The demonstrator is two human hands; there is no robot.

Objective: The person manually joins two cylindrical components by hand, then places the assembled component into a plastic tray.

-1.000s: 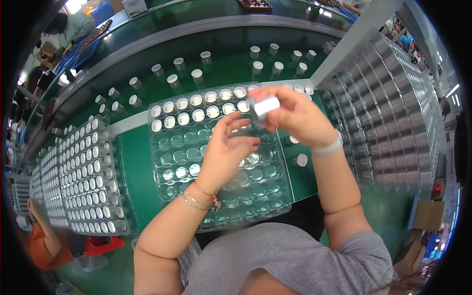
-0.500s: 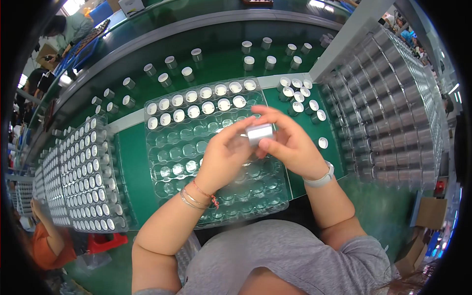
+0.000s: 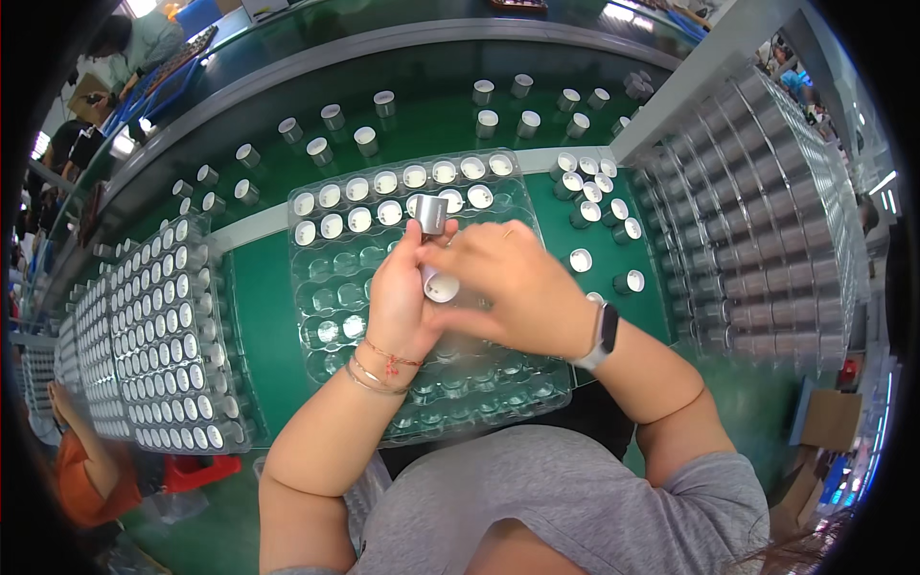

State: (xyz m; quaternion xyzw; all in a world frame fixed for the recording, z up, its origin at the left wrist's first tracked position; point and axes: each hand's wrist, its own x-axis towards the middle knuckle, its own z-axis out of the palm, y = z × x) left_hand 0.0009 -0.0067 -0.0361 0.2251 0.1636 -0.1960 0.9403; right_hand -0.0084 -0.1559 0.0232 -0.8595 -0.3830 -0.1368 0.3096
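Note:
My left hand [image 3: 398, 297] is palm up in front of me, its fingers curled round a silver metal cylinder [image 3: 432, 217] at the fingertips. A second cylinder with a white end face [image 3: 441, 287] rests against the same palm. My right hand [image 3: 508, 283] reaches across from the right, back uppermost, at these two cylinders. Motion smears its fingers, so its grip cannot be made out. Both hands are above a clear plastic tray [image 3: 321, 273], whose two far rows hold white-topped cylinders [image 3: 357, 189]. Rows of moulded pockets show nearer to me, partly hidden by my arms.
Loose white-topped cylinders [image 3: 586, 213] cluster right of the tray. More cylinders [image 3: 384, 103] stand on the green belt [image 3: 431, 120] beyond. Tall stacks of filled trays rise at right [image 3: 757, 220] and left [image 3: 163, 335]. A grey post [image 3: 704, 81] stands at the far right.
Both hands were round one sideways cylinder; now two cylinders show at my left hand, one held upright at its fingertips. My right hand has turned over and moved down and left.

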